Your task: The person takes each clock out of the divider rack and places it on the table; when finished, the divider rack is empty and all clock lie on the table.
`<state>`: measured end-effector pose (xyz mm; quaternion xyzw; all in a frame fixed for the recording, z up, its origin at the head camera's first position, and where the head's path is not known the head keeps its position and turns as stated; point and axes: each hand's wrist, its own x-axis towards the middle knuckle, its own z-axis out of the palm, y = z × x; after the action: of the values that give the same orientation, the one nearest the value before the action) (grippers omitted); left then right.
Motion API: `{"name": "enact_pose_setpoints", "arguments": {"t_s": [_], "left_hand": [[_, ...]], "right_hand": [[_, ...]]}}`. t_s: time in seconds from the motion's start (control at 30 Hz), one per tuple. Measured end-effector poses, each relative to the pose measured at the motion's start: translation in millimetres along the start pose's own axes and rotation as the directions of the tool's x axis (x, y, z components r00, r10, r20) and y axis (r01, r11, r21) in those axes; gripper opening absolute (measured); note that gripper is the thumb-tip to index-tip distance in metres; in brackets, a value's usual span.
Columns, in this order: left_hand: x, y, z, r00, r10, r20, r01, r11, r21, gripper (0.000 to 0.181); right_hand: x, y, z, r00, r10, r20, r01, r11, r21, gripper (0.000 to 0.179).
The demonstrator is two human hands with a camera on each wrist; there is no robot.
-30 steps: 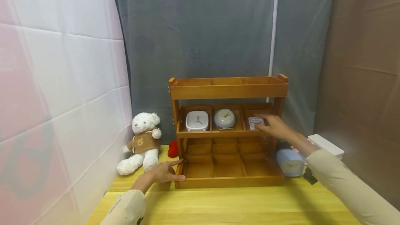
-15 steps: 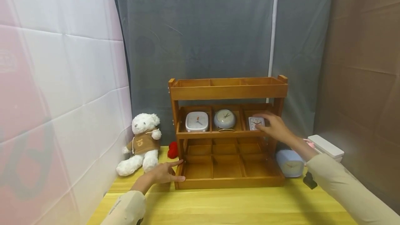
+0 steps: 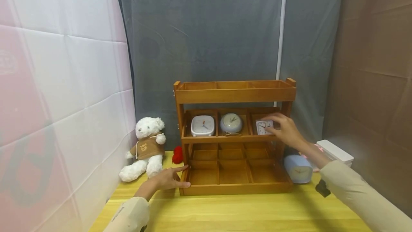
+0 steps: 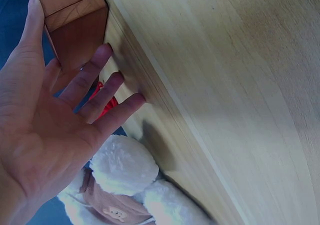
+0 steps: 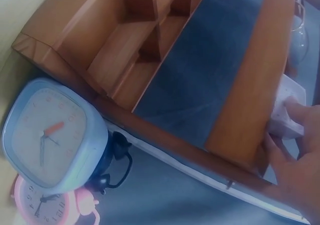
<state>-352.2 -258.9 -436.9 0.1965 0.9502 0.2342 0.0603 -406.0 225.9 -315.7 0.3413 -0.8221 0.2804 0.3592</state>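
Note:
A small white square clock [image 3: 264, 127] stands in the right compartment of the shelf's middle tier. My right hand [image 3: 285, 129] pinches it between thumb and fingers, also seen at the right edge of the right wrist view, where the clock [image 5: 288, 102] shows from behind. Beside it on that tier sit a white rounded-square clock [image 3: 202, 125] at left and a round grey-blue clock [image 3: 231, 123] in the middle. My left hand [image 3: 165, 179] touches the lower left corner of the wooden shelf [image 3: 236, 189] with thumb and index finger; its other fingers stretch out straight in the left wrist view.
At left sits a white teddy bear [image 3: 149, 148] in a brown hoodie, with a red item [image 3: 177, 155] near the shelf. Right of the shelf stand a light blue alarm clock [image 3: 298, 168], a pink alarm clock [image 5: 47, 202] and a white box [image 3: 335, 152].
My right hand has shifted slightly to the right, and the small square clock in it has tilted a little. My left hand has stayed at the shelf corner.

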Motion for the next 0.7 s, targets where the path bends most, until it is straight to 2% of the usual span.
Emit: {"name": "enact_pose_setpoints", "arguments": {"t_s": [0.4,0.7], "left_hand": [[1.1,-1.9,0.6,1.0,0.008,-0.005,-0.008,1.0,0.005,0.088],[0.7,-0.8,-1.2,1.0,0.024,-0.003,-0.024,1.0,0.002,0.087]], "right_hand": [[0.6,-13.7,-22.6,0.999,-0.025,-0.027,0.025,1.0,-0.009,0.039],[-13.0,-12.1,-43.9,0.997,-0.044,-0.062,0.04,0.997,-0.066,0.043]]}}
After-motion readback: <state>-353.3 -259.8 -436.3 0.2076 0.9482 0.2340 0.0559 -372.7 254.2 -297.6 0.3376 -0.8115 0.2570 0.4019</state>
